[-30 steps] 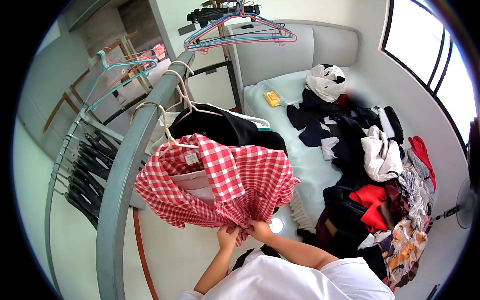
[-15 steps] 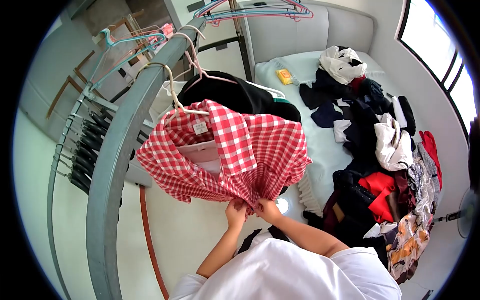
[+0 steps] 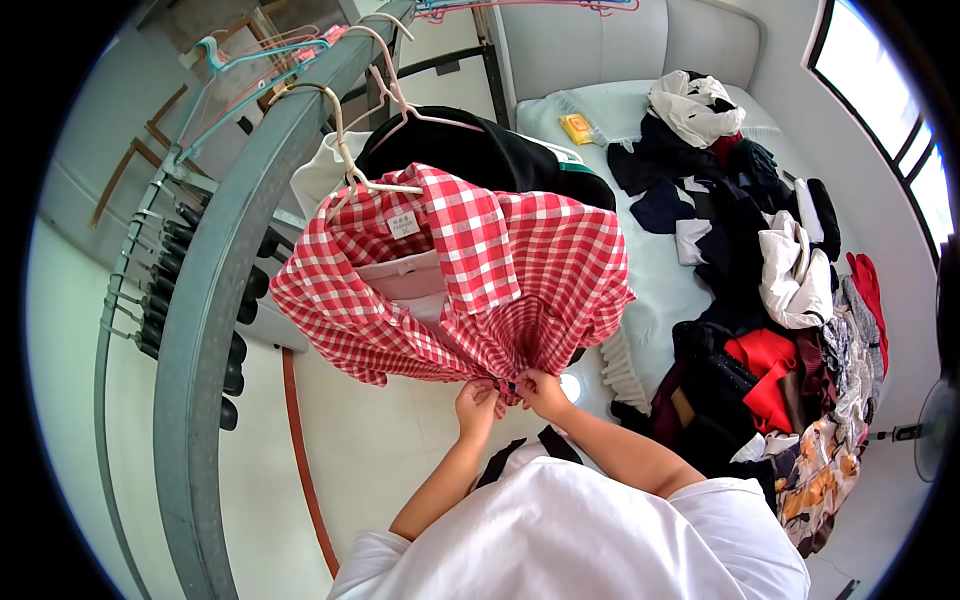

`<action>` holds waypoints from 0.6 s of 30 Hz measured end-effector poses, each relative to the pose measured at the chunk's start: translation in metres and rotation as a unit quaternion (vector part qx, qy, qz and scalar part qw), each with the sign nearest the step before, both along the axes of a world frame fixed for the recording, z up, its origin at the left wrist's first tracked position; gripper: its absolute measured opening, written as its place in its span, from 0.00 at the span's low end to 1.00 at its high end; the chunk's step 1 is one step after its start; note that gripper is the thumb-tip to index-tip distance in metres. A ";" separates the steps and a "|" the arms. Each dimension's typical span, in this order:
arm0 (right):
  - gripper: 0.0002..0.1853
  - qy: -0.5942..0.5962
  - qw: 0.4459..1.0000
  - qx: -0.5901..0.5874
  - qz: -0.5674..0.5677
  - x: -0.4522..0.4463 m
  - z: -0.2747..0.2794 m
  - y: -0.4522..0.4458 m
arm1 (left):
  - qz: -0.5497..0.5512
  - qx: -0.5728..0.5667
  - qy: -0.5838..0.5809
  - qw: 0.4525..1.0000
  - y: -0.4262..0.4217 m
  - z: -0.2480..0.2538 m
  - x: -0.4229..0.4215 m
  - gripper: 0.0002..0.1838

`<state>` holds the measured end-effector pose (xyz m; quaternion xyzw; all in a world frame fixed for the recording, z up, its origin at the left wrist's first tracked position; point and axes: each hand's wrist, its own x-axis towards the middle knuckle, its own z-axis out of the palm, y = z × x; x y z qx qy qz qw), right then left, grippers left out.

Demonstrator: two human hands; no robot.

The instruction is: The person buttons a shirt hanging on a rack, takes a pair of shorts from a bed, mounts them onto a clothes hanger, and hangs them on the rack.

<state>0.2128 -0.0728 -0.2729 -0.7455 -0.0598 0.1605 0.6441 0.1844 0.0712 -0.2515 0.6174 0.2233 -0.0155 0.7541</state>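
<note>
A red and white checked shirt [image 3: 560, 250] hangs from a cream hanger [image 3: 345, 150] on the grey rack rail [image 3: 215, 290]. Its collar stands open, showing a pale label and a lighter lining. Low on the shirt's front, my left hand [image 3: 477, 397] pinches the gathered cloth. Close beside it on the right, my right hand [image 3: 542, 393] also grips the front edge, with a small dark spot between the fingertips that I cannot make out. Behind the shirt hangs a black garment [image 3: 450, 155] on a pink hanger [image 3: 405, 100].
A bed [image 3: 650, 285] on the right bears a long heap of clothes [image 3: 735, 230] and a yellow packet [image 3: 576, 128]. Black hangers [image 3: 165, 270] line a lower rail at left. A fan [image 3: 935, 430] stands at the right edge.
My view has shifted slightly, so the shirt and my hands sit a little higher. Both hands keep hold of the shirt front, and a small dark spot now shows between them.
</note>
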 end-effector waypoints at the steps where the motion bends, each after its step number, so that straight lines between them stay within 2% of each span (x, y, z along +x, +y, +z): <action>1: 0.06 0.033 0.999 0.018 -0.013 0.000 0.001 0.000 | -0.011 0.012 -0.009 1.000 0.000 -0.003 0.000 0.08; 6: 0.06 0.053 0.998 0.045 0.004 -0.001 -0.006 0.003 | -0.013 0.048 -0.058 0.997 -0.004 -0.009 -0.005 0.06; 8: 0.05 0.066 0.997 0.042 0.005 -0.001 -0.003 0.003 | -0.022 0.144 -0.089 0.985 -0.004 -0.010 -0.007 0.05; 11: 0.07 0.135 0.986 0.095 -0.028 0.001 -0.003 0.000 | -0.012 0.183 -0.097 0.978 -0.008 0.000 -0.008 0.05; 13: 0.06 0.145 0.984 0.107 0.006 0.002 -0.005 -0.003 | 0.002 0.182 -0.095 0.979 -0.009 -0.001 -0.008 0.06; 18: 0.05 0.115 0.988 0.105 0.003 -0.006 -0.006 0.003 | 0.016 0.175 -0.086 0.981 -0.010 -0.013 -0.008 0.06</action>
